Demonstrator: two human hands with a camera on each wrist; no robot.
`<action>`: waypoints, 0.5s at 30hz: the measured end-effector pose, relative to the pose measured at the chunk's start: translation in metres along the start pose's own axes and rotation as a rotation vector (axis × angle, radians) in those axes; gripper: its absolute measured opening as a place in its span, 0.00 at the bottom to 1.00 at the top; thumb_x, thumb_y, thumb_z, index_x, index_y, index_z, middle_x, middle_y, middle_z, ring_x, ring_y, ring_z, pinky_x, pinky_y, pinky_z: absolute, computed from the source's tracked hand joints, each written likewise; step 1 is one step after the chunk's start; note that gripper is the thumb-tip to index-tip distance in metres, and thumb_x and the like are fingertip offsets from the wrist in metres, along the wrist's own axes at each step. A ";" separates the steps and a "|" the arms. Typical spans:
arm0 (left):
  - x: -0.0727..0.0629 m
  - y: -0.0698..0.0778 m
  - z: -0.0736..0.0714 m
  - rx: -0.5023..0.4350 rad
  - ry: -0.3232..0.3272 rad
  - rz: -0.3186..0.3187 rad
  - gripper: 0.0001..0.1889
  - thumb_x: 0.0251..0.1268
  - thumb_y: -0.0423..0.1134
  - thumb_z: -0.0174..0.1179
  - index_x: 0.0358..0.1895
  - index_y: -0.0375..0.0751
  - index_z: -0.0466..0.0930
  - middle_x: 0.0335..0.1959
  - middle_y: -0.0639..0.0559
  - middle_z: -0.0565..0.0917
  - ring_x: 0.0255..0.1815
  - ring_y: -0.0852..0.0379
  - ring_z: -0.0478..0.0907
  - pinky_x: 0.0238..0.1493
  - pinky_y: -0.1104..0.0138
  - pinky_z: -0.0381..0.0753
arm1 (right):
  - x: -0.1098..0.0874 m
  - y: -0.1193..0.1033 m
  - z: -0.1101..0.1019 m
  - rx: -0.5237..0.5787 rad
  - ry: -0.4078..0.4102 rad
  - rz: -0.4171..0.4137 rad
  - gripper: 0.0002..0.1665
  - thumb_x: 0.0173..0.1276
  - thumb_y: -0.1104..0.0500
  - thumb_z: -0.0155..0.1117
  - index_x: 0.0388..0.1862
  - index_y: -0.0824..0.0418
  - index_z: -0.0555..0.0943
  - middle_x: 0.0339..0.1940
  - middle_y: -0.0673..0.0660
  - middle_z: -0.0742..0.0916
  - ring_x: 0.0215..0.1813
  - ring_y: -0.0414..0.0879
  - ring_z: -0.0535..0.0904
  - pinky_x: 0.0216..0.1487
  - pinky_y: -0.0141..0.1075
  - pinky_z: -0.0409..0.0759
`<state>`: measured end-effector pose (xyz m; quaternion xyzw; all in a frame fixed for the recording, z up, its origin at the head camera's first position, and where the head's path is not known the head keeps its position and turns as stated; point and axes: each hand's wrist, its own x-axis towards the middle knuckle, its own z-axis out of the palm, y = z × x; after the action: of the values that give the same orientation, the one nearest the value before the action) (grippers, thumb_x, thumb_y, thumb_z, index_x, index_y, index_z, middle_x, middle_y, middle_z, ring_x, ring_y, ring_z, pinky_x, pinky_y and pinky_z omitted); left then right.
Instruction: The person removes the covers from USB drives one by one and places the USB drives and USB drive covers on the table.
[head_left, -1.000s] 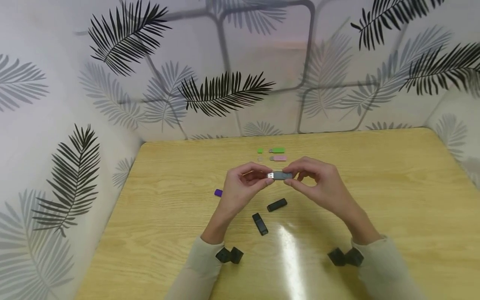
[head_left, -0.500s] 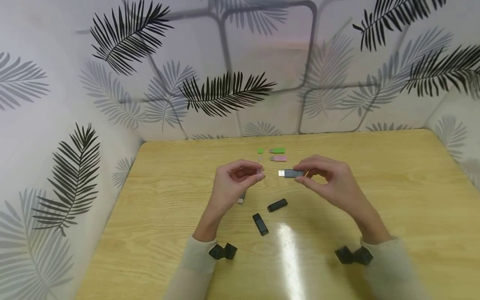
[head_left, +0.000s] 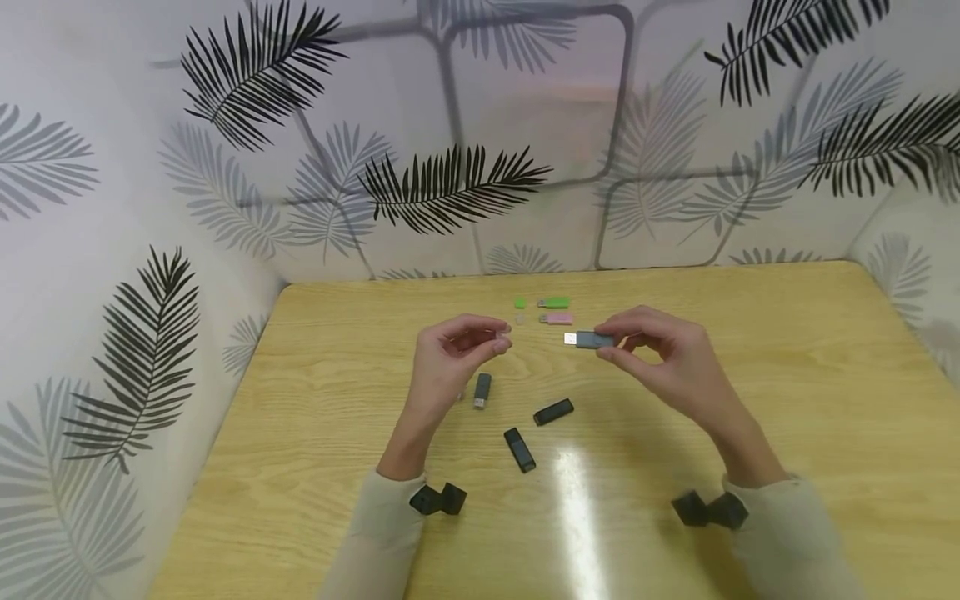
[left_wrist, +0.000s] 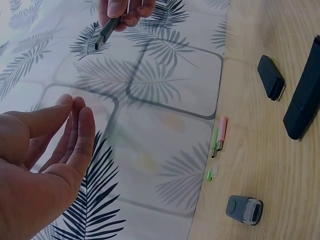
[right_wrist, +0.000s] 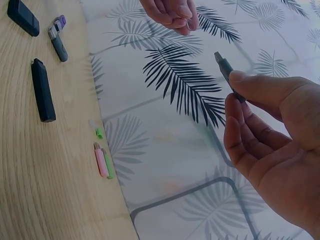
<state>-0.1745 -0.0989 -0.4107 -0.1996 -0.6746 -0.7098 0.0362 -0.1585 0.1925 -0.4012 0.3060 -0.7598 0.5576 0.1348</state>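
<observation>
My right hand (head_left: 663, 358) pinches a dark grey USB flash drive (head_left: 594, 339) by its rear end, bare metal plug pointing left. To its left, apart from the drive, my left hand (head_left: 457, 358) pinches a tiny clear cap (head_left: 503, 334), mostly hidden by the fingertips. In the right wrist view the drive (right_wrist: 223, 65) tilts between thumb and fingers. A second grey USB drive (head_left: 482, 390), its plug exposed, lies on the table beside my left wrist. The purple part (right_wrist: 61, 21) beside it shows in the right wrist view.
At the back of the wooden table (head_left: 787, 375) lie a green USB drive (head_left: 555, 303) and a pink one (head_left: 557, 319), with a green cap (head_left: 520, 303) and a clear cap (head_left: 520, 318) to their left. Two black sticks (head_left: 553, 412) lie nearer. A patterned wall rises behind.
My hands have moved apart: the left pulled the clear cap off the plug and went left, the right shifted slightly right with the drive. The second grey drive came into sight.
</observation>
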 end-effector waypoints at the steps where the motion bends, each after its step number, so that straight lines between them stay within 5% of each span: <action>1: 0.000 -0.001 0.001 0.003 0.000 -0.002 0.10 0.64 0.21 0.67 0.48 0.24 0.85 0.44 0.32 0.86 0.42 0.54 0.87 0.47 0.62 0.87 | 0.000 0.001 0.000 -0.006 0.000 0.003 0.20 0.58 0.80 0.72 0.48 0.66 0.88 0.43 0.56 0.88 0.39 0.43 0.83 0.42 0.28 0.84; 15: 0.001 -0.019 0.005 -0.027 0.014 -0.063 0.10 0.65 0.22 0.66 0.48 0.23 0.85 0.48 0.30 0.85 0.44 0.52 0.88 0.51 0.58 0.86 | 0.001 0.016 0.012 -0.055 0.046 0.042 0.17 0.59 0.78 0.73 0.46 0.66 0.88 0.42 0.58 0.89 0.39 0.43 0.82 0.42 0.27 0.84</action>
<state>-0.1806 -0.0922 -0.4278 -0.1735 -0.6706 -0.7210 0.0157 -0.1674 0.1845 -0.4171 0.2732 -0.7776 0.5463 0.1490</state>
